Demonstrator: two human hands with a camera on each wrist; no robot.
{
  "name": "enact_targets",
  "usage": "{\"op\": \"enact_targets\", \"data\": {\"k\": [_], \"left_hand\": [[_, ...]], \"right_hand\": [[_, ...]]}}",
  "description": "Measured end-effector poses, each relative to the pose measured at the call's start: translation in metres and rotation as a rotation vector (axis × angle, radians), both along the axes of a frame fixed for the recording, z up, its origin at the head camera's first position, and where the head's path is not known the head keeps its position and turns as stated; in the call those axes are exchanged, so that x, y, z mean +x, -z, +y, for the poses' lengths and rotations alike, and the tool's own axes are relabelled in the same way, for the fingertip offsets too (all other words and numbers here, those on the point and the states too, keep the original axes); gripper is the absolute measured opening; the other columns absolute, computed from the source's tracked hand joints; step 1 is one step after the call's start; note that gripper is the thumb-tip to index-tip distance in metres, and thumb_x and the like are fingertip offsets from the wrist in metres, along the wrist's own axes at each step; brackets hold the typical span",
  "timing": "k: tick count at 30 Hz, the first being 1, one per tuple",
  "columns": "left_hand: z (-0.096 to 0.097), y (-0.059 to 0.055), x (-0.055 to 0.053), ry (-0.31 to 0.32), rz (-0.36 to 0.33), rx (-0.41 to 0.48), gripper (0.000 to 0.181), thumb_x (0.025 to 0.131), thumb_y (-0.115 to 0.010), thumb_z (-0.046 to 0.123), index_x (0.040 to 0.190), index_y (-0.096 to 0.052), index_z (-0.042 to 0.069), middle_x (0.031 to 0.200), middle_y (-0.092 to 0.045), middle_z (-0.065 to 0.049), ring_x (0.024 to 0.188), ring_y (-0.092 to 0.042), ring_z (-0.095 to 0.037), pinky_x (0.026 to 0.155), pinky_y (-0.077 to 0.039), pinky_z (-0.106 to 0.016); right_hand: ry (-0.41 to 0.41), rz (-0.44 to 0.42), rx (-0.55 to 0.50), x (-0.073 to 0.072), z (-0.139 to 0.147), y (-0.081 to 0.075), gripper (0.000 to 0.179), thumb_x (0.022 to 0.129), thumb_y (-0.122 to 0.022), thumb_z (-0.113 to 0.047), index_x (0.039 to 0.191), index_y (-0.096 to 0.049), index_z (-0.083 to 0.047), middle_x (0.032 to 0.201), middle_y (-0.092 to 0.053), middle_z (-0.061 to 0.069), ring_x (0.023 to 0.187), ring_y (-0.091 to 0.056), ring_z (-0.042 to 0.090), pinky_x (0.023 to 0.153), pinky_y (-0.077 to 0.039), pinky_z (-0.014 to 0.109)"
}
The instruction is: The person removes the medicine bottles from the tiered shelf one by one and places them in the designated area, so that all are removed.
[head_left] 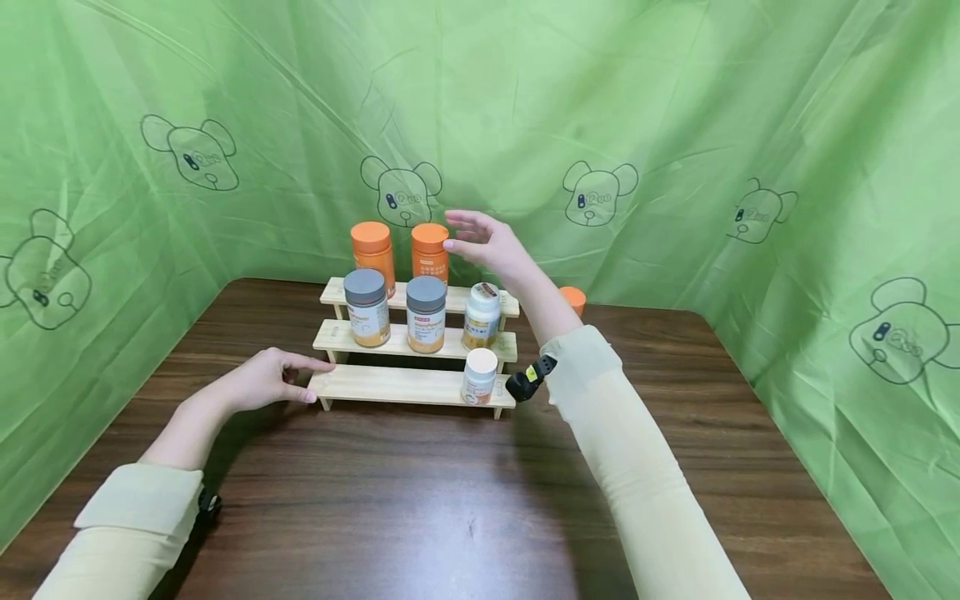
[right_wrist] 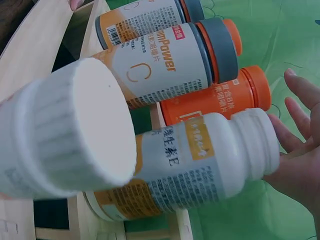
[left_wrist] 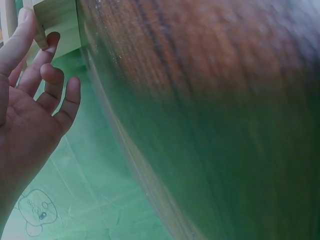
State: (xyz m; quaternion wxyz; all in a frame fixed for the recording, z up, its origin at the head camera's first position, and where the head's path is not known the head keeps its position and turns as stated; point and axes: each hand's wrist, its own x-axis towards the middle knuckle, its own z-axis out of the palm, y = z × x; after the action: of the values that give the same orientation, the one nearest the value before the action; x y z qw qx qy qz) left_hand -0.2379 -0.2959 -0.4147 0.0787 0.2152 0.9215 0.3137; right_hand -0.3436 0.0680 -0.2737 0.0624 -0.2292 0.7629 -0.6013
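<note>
Orange bottle (head_left: 430, 258), one: upright on the top tier of a wooden rack, right-hand one of a pair. Right hand (head_left: 483, 242): fingers loosely extended, thumb apart, nothing held; thumb tip at the orange lid's edge, contact cannot be told.
Wooden rack (head_left: 390, 383), one, three tiers. Left hand (head_left: 258, 379): fingers relaxed and uncurled, fingertips touching the left end of the bottom tier.
Right arm: stretched forward over the rack's right side, hand bent inward to the left. Left arm: low, coming in from the near left, hand pointing right.
Second orange bottle (head_left: 372, 262), one: upright, top tier, left.
Grey-lidded jars (head_left: 426, 321), two: middle tier, left and centre.
White bottle (head_left: 482, 321), one: middle tier, right.
Small white-capped bottle (head_left: 479, 379), one: bottom tier, right end.
Orange lid (head_left: 573, 297), one: beyond the right forearm, mostly hidden.
Cream sleeves (head_left: 645, 467), two, cuffs turned back.
Dark wood table (head_left: 420, 492), one.
Green curtain (head_left: 495, 83), printed with mouse-eared heads, six in the head view.
</note>
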Motion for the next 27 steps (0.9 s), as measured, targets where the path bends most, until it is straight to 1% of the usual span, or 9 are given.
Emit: {"op": "enact_targets", "data": {"k": [5, 10, 12, 20, 27], "left_hand": [[0.0, 0.001, 0.0, -0.008, -0.013, 0.007, 0.05, 0.073, -0.08, 0.024, 0.121, -0.067, 0.019, 0.056, -0.033, 0.005, 0.051, -0.037, -0.006, 0.049, -0.035, -0.025], [-0.001, 0.002, -0.001, -0.011, -0.019, 0.006, 0.05, 0.073, -0.08, 0.025, 0.121, -0.067, 0.02, 0.056, -0.032, 0.005, 0.051, -0.037, -0.006, 0.049, -0.035, -0.025], [-0.001, 0.002, -0.002, -0.009, -0.019, 0.006, 0.05, 0.073, -0.08, 0.025, 0.121, -0.067, 0.02, 0.055, -0.032, 0.006, 0.051, -0.037, -0.006, 0.048, -0.035, -0.025], [-0.001, 0.002, -0.003, -0.002, -0.021, 0.006, 0.051, 0.072, -0.08, 0.024, 0.121, -0.066, 0.02, 0.055, -0.034, 0.007, 0.051, -0.038, -0.006, 0.049, -0.036, -0.024], [-0.003, 0.003, -0.003, -0.006, -0.022, 0.006, 0.051, 0.072, -0.08, 0.026, 0.121, -0.066, 0.019, 0.055, -0.033, 0.007, 0.05, -0.038, -0.006, 0.049, -0.036, -0.025]], "right_hand": [[-0.019, -0.06, -0.013, -0.004, -0.008, 0.003, 0.054, 0.085, -0.071, -0.021, 0.135, -0.052, -0.019, 0.138, -0.05, 0.001, 0.124, -0.048, 0.017, 0.1, -0.041, 0.041], [-0.036, -0.126, -0.025, -0.006, -0.014, 0.005, 0.053, 0.085, -0.07, -0.02, 0.135, -0.052, -0.018, 0.133, -0.054, 0.0, 0.121, -0.05, 0.016, 0.102, -0.039, 0.042], [-0.036, -0.123, -0.015, -0.007, -0.015, 0.005, 0.051, 0.085, -0.071, -0.02, 0.133, -0.053, -0.019, 0.132, -0.054, -0.001, 0.12, -0.05, 0.015, 0.102, -0.04, 0.041], [-0.034, -0.085, 0.063, -0.01, -0.016, 0.004, 0.045, 0.085, -0.071, -0.018, 0.127, -0.058, -0.019, 0.127, -0.057, 0.001, 0.115, -0.053, 0.017, 0.101, -0.04, 0.048], [-0.022, -0.087, 0.081, -0.014, -0.021, 0.005, 0.044, 0.084, -0.072, -0.017, 0.126, -0.059, -0.019, 0.125, -0.058, -0.001, 0.113, -0.054, 0.016, 0.099, -0.041, 0.047]]}}
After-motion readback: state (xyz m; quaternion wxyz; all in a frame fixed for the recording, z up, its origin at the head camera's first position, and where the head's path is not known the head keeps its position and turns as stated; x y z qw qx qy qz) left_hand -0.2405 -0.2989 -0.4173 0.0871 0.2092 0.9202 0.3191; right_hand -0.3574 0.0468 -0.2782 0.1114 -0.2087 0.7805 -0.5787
